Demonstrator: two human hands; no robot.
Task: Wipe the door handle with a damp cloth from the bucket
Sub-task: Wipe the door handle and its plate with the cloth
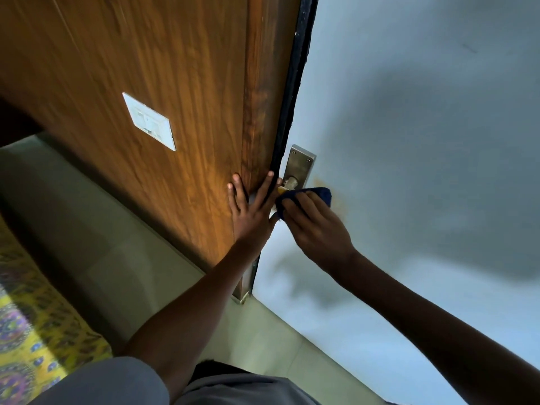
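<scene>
Your right hand (317, 229) grips the blue cloth (304, 197) at the door handle's (292, 182) 6 o'clock — your left hand (251, 209) lies flat, fingers spread, empty, on the wooden panel (146, 68).

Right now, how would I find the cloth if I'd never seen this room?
Find the pale blue door beside the brown wooden panel. Near its edge sits a silver metal handle plate. Just below, the right hand presses a dark blue cloth, the only dark blue thing there.
</scene>
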